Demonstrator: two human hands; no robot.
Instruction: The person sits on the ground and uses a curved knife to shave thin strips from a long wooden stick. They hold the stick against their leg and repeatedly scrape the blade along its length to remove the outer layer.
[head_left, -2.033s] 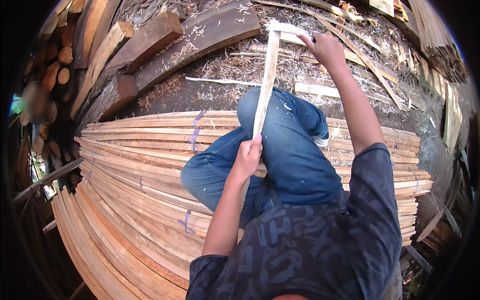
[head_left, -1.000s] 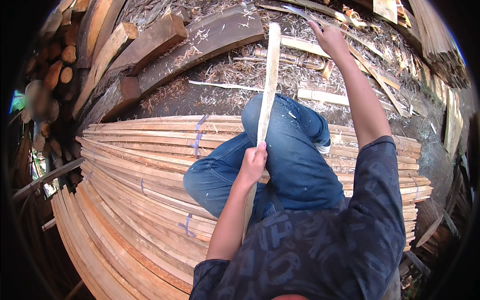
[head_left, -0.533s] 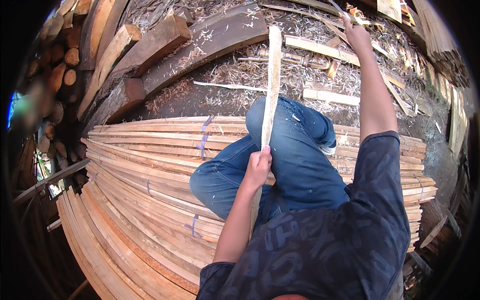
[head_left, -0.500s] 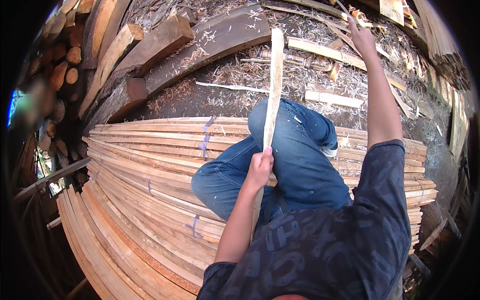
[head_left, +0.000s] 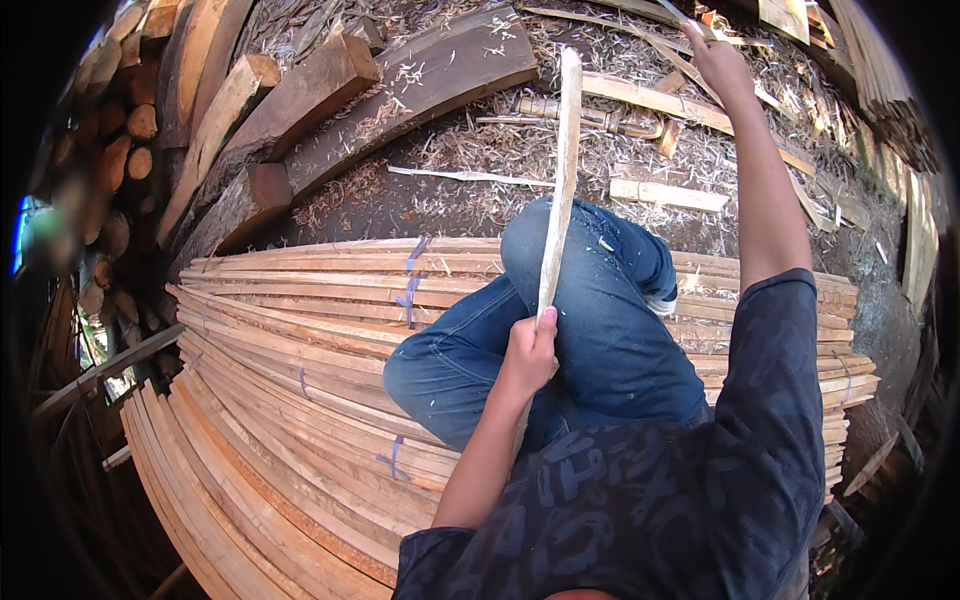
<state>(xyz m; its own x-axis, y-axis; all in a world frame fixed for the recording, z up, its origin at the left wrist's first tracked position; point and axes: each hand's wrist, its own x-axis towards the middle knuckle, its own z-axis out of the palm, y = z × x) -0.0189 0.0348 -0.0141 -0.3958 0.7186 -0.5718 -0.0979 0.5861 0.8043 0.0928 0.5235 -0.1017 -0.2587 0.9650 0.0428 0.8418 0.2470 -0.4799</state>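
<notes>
My left hand [head_left: 530, 352] is closed around a long pale wooden stick [head_left: 564, 160], its thumb lying along the stick. The stick rises past my knee, in front of my jeans [head_left: 620, 310], and its lower part runs back toward my body. Far off at the upper right, my right hand [head_left: 724, 72] is raised on an outstretched arm. Its fingers are closed on a thin grey blade-like tool [head_left: 674, 10], which the picture's upper rim cuts off. The tool's handle is hidden inside the hand.
Beneath me lie bundles of long sawn wooden strips [head_left: 300, 345], bound with purple ties [head_left: 411, 290]. Dark thick beams [head_left: 430, 90] rest at the upper left, near stacked round logs [head_left: 140, 125]. Shavings and loose offcuts [head_left: 668, 194] cover the ground ahead.
The stick's upper end has shifted right and its tilt has increased. My left hand has moved slightly right and nearer my body. My right hand stays raised, barely moved.
</notes>
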